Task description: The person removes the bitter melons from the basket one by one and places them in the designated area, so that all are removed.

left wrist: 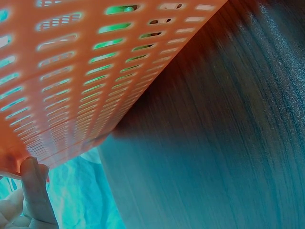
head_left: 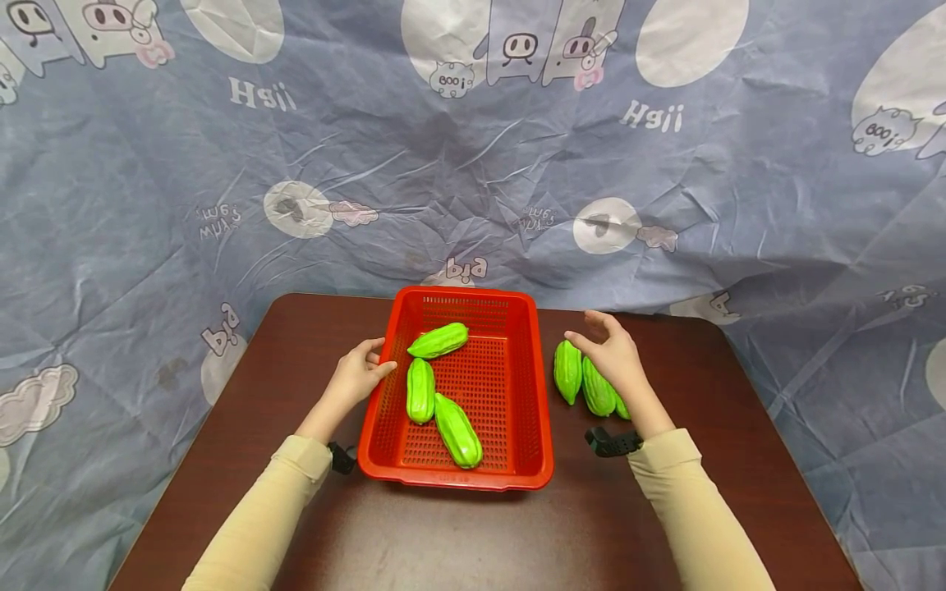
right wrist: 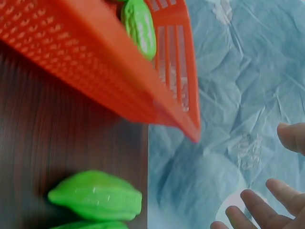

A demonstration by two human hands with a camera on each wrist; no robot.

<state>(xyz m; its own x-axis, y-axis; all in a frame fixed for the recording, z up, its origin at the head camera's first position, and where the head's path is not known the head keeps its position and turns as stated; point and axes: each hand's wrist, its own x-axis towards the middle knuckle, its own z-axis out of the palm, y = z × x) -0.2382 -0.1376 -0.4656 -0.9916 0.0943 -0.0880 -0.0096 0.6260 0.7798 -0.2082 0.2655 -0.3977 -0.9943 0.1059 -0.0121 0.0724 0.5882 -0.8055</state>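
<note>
A red plastic basket (head_left: 548,410) stands on the table with three green ridged gourds in it: one gourd (head_left: 439,340) at the back, one (head_left: 420,391) at the left, one (head_left: 459,432) nearer the front. My left hand (head_left: 356,376) grips the basket's left rim, thumb on the inner side; in the left wrist view its fingers (left wrist: 35,191) touch the rim. My right hand (head_left: 612,353), fingers apart and holding nothing, hovers over more gourds right of the basket. Of these, one gourd (head_left: 567,372) shows whole, a second (head_left: 597,390) and third (head_left: 622,408) are partly hidden by the hand and wrist.
The dark wooden table (head_left: 473,542) carries everything. Behind it hangs a wrinkled blue-grey cloth (head_left: 473,164) with cartoon prints, reaching the table's back edge. A black wrist camera mount (head_left: 612,443) sits on the right wrist, close to the gourds.
</note>
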